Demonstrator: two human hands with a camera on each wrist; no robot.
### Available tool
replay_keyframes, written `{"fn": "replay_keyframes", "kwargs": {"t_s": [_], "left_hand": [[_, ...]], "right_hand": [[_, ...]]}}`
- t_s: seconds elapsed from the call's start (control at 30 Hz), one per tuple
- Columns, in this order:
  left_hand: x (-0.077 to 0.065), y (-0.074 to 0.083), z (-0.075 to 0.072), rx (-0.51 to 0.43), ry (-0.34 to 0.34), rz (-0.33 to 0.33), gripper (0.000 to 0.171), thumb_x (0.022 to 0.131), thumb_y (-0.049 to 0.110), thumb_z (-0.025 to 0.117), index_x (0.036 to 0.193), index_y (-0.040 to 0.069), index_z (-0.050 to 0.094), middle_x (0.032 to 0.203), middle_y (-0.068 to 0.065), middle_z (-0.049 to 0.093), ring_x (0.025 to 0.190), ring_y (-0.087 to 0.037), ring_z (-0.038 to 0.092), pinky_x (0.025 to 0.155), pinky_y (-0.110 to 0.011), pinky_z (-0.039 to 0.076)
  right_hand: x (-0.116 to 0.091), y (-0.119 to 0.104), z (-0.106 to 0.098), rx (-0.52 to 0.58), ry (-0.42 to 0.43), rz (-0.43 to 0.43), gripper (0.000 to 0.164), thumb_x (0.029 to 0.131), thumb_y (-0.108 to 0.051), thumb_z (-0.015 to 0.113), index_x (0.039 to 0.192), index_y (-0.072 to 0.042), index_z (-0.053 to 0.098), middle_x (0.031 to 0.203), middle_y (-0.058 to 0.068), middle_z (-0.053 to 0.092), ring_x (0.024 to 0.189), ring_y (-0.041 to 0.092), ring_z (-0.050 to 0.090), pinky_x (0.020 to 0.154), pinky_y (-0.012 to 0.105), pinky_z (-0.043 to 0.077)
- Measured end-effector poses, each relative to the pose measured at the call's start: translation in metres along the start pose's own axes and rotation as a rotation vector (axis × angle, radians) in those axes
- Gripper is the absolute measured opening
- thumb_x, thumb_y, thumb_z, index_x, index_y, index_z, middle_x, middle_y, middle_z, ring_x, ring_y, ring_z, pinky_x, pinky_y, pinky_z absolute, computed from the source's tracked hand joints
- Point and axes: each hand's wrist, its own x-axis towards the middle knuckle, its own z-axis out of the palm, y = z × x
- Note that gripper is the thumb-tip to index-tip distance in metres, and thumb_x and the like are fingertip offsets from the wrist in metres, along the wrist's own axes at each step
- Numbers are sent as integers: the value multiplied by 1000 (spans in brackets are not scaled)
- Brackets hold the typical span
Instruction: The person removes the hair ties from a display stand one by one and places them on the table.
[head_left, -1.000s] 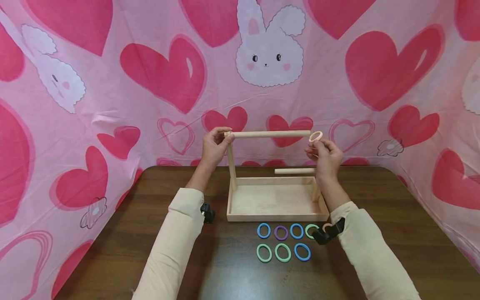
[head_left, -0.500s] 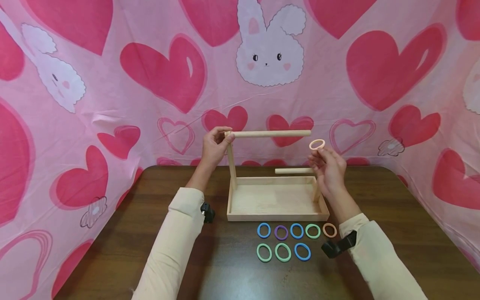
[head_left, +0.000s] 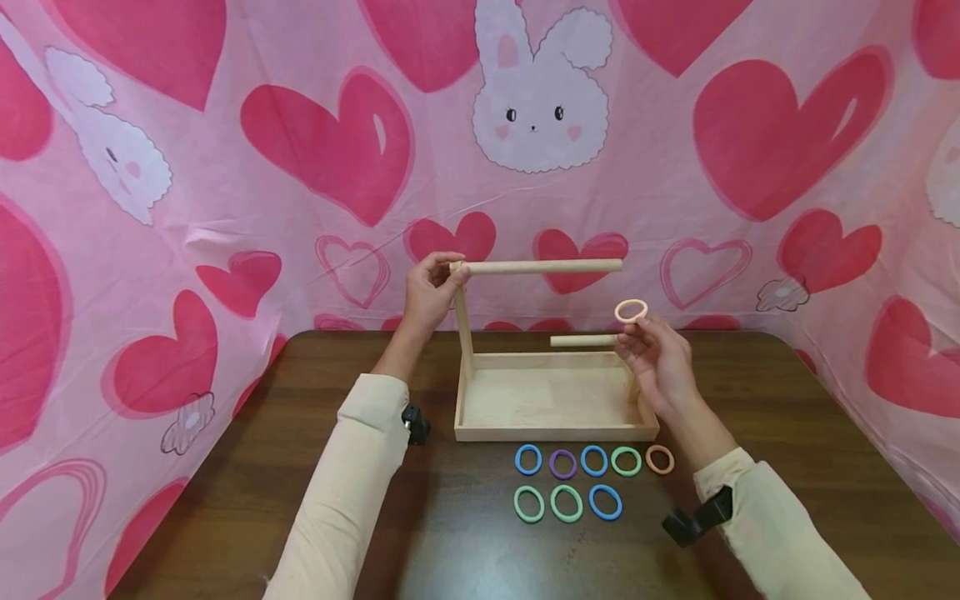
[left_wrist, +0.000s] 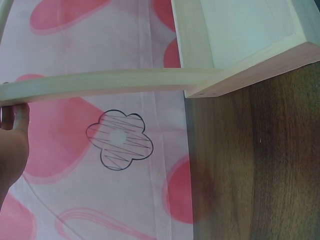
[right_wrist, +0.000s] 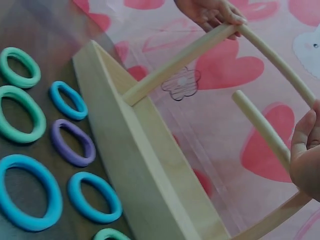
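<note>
My left hand (head_left: 431,292) pinches the wooden stand at the corner where its tall post (head_left: 464,333) meets the upper rod (head_left: 547,267). That rod runs level to the right and ends freely, with no ring on it. In my right hand (head_left: 660,362), thumb and fingers pinch a pale orange ring (head_left: 618,310), held up almost flat. The ring is below the upper rod's free end and just above the lower rod (head_left: 581,341). This shorter rod points left, and the right hand overlaps its right end. Both posts rise from a shallow wooden tray (head_left: 555,434).
Two rows of rings lie on the dark wood table (head_left: 322,500) in front of the tray: several blue and green ones, a purple ring (head_left: 552,464) and an orange-brown ring (head_left: 648,460). A pink cloth (head_left: 315,50) with hearts and rabbits hangs behind.
My right hand has drawn down and slightly right from the upper rod's free end, tipping the pale orange ring flatter. The left hand keeps its hold on the corner.
</note>
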Motion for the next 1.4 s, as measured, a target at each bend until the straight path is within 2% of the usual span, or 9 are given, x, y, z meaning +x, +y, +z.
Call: {"fn": "replay_keyframes", "kwargs": {"t_s": [0.3, 0.47, 0.9, 1.1, 1.27, 1.4], "left_hand": [[0, -1, -1, 7, 2, -8, 25, 91, -6, 70, 113, -15, 64, 82, 16, 68, 71, 3, 65, 70, -14, 55], [0, 0, 0, 9, -3, 0, 26, 91, -5, 70, 114, -16, 64, 85, 12, 70, 72, 2, 65, 71, -14, 56], [-1, 0, 0, -1, 2, 2, 24, 91, -6, 70, 112, -16, 64, 83, 14, 69, 70, 2, 64, 69, -14, 55], [-1, 0, 0, 5, 4, 8, 24, 90, -7, 70, 112, -15, 65, 86, 9, 71, 72, 3, 65, 71, -14, 56], [0, 0, 0, 21, 6, 8, 24, 90, -6, 71, 112, -14, 66, 87, 5, 72, 70, 2, 64, 70, -14, 56], [0, 0, 0, 20, 5, 4, 25, 90, -6, 70, 113, -15, 65, 92, -5, 73, 72, 2, 66, 71, -14, 57]], "right_hand": [[-17, 10, -12, 5, -49, 132, 34, 107, -12, 44, 86, -13, 70, 77, -3, 74, 73, 9, 69, 74, 22, 57], [-29, 15, -22, -11, -87, 162, 36, 109, -13, 41, 88, -14, 70, 80, -4, 74, 75, 8, 69, 75, 22, 56], [-59, 24, -53, -70, -116, 258, 37, 110, -17, 37, 92, -16, 69, 84, -5, 71, 81, 8, 65, 78, 21, 56], [-70, 25, -70, -33, -181, 333, 39, 111, -16, 34, 94, -14, 68, 87, -4, 72, 84, 9, 66, 80, 20, 55], [-76, 23, -82, -5, -288, 413, 41, 111, -13, 29, 99, -13, 68, 91, -3, 72, 86, 9, 66, 83, 22, 56], [-80, 21, -90, 6, -379, 476, 44, 111, -12, 25, 103, -14, 68, 96, -3, 72, 90, 9, 67, 87, 23, 56]]}}
